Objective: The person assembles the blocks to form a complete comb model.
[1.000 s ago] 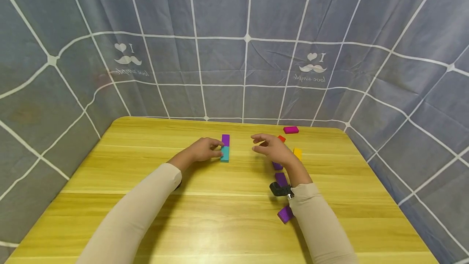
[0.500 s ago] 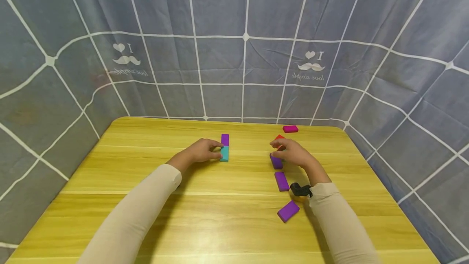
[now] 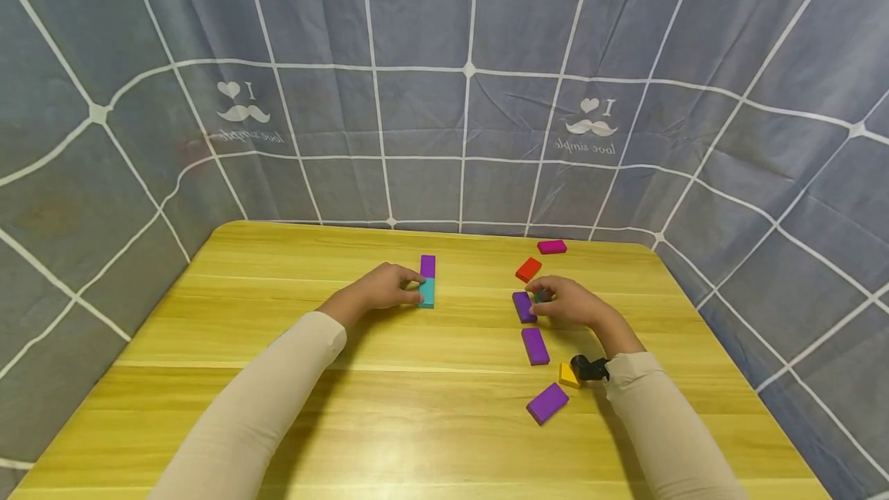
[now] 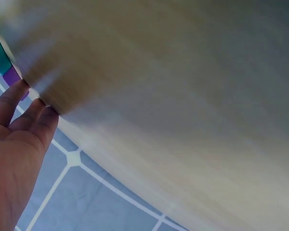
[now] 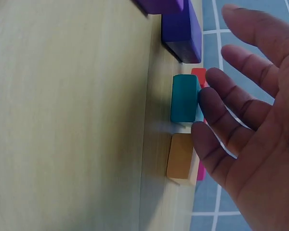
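My left hand (image 3: 384, 286) rests beside a teal block (image 3: 427, 293), with thumb and index finger at its left side. A purple block (image 3: 427, 266) lies end to end with that teal one. In the left wrist view, both blocks show only partly past the relaxed fingers. My right hand (image 3: 572, 301) hovers over a second teal block (image 5: 184, 98), fingers spread and loosely bent. A dark purple block (image 3: 524, 307) lies just left of it, near the thumb. The right wrist view shows an orange block (image 5: 179, 156) beside the second teal one, under the fingers.
On the wooden table (image 3: 389, 407), a red block (image 3: 529, 269) and a magenta block (image 3: 552, 247) lie farther back. Nearer are two purple blocks, one (image 3: 535, 346) behind the other (image 3: 547, 403), and a yellow block (image 3: 569, 375). A grey curtain (image 3: 417, 114) surrounds the table.
My right hand has moved right and slightly nearer, from the table's middle to the loose blocks, uncovering the red and purple ones. My left hand stays by the teal block.
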The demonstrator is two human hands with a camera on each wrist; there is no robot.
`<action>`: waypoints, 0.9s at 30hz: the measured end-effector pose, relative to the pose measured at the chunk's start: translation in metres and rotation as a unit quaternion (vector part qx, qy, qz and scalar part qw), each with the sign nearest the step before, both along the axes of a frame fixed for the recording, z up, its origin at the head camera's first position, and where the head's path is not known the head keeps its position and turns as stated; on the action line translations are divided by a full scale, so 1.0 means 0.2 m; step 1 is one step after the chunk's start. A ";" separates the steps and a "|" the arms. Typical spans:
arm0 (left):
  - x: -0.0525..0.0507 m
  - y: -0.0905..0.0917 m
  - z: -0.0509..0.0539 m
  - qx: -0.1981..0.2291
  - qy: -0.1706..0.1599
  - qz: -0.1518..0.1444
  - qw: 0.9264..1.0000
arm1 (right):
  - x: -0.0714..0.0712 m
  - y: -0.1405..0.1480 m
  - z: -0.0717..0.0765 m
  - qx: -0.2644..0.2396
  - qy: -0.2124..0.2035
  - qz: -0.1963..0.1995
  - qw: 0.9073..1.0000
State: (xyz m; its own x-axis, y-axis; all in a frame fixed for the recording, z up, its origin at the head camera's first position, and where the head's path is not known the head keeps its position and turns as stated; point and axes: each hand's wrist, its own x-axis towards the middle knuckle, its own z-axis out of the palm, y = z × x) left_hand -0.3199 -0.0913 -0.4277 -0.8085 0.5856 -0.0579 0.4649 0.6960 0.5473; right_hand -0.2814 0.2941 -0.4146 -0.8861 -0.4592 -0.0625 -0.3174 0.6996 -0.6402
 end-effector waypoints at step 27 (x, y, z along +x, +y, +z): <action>-0.01 -0.01 -0.01 -0.009 0.011 -0.001 1.000 | 0.00 -0.02 0.00 0.036 -0.001 0.028 0.999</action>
